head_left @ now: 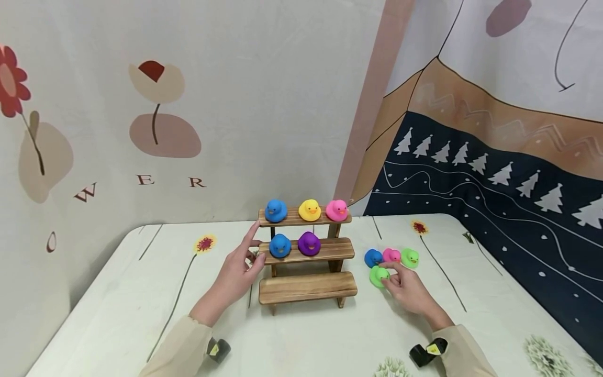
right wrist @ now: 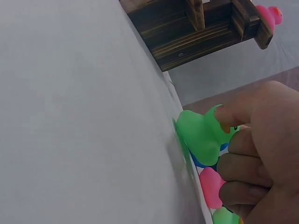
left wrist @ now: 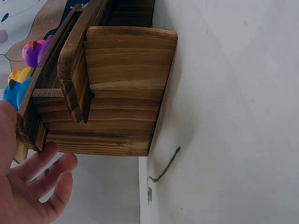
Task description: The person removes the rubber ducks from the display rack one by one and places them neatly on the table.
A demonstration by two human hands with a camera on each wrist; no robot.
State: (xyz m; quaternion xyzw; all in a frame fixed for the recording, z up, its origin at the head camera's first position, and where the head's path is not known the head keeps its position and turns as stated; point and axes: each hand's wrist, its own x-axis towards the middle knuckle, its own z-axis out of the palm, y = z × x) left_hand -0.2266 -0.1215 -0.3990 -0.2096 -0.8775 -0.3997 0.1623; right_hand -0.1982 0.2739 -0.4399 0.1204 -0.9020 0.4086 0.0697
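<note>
A three-tier wooden stand (head_left: 308, 289) holds several rubber ducks on its upper two tiers. On top sit a blue duck (head_left: 275, 211), a yellow duck (head_left: 309, 210) and a pink duck (head_left: 336, 210). Another blue duck (head_left: 280, 246) and a purple duck (head_left: 309, 244) occupy the middle tier. My left hand (head_left: 238, 272) touches the stand's left end with its index finger extended and its thumb by the middle tier. To the right, my right hand (head_left: 409, 289) pinches a green duck (right wrist: 198, 135) by its head between thumb and index finger, low at the table surface.
Beyond the pinched duck, a blue duck (head_left: 373, 257), a pink duck (head_left: 392, 255) and a second green duck (head_left: 410, 258) sit close together on the table. The pale cloth (head_left: 118, 293) has printed flowers. A patterned backdrop (head_left: 264, 104) rises behind.
</note>
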